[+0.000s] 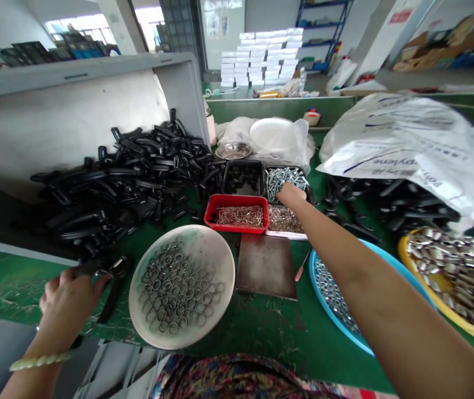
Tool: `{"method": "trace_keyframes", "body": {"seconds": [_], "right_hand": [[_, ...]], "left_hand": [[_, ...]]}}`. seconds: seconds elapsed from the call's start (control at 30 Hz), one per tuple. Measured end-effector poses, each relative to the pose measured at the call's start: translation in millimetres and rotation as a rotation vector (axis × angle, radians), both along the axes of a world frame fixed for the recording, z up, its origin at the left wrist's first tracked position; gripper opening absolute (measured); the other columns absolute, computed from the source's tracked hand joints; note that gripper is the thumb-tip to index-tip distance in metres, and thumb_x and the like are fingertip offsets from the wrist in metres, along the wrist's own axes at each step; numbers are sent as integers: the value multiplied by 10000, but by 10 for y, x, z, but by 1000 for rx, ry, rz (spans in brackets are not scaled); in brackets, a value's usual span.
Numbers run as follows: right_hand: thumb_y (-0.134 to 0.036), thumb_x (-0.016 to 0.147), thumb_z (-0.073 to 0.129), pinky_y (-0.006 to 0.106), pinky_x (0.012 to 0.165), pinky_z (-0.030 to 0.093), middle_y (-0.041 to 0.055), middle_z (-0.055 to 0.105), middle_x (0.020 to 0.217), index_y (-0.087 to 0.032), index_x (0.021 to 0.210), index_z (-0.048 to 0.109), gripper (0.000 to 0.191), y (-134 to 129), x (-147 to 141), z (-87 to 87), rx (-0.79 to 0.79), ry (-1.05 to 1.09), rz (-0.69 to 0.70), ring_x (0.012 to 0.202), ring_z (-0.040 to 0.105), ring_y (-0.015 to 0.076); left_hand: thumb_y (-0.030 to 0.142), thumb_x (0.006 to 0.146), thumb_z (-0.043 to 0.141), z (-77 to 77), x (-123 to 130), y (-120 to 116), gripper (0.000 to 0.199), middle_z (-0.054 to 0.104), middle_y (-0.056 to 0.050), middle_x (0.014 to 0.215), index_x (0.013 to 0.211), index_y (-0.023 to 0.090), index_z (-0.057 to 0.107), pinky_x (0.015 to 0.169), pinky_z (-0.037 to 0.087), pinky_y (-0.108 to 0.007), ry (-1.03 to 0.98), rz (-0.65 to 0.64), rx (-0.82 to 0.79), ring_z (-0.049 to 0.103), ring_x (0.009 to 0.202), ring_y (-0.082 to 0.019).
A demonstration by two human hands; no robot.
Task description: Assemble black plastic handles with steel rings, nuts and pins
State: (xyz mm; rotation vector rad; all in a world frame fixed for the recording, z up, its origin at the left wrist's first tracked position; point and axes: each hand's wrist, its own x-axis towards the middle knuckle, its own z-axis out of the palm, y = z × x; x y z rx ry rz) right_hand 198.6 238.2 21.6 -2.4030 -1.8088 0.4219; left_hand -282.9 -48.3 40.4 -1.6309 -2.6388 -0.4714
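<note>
At the left, my left hand (70, 293) is closed round a black plastic handle (87, 268) near the table's front edge. A second black handle with a metal piece (116, 282) lies right beside the thumb; whether the two are joined I cannot tell. My right hand (292, 194) reaches forward into a black tray of silver screws (278, 176). Its fingers are curled down among the screws, and their tips are hidden. Just in front of that wrist is a tray of small metal pins (282, 219), next to a red tray (237, 226) of coppery pins.
A white bowl of metal rings (220, 244) stands by a flat metal plate (266, 266). Black handles (145, 166) heap from a tipped grey crate (74, 75). Rightward are a blue basin (317, 277) of nuts, a yellow basin (405, 257) of metal parts and a white sack (407, 138).
</note>
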Motion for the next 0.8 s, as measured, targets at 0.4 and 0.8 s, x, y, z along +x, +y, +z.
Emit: {"method": "trace_keyframes", "body": {"seconds": [0.4,0.8], "right_hand": [[-299,785,558,292,645,453,48,647,757,-182,875,593,152,-1318,156,424,557,392,209,681,587,183],[-273,784,620,335,727,514,37,666,867,-265,933,627,149,-2282,-116,248,725,757,216,757,622,192]], "left_hand": [[125,779,606,331,2810,2916,126,675,-212,940,878,57,644,885,419,-367,-180,-566,-155,600,1027,-285],[267,828,594,178,3020,1824,272,685,-98,996,1066,143,640,828,520,-325,-1367,-724,-158,662,865,-168]]}}
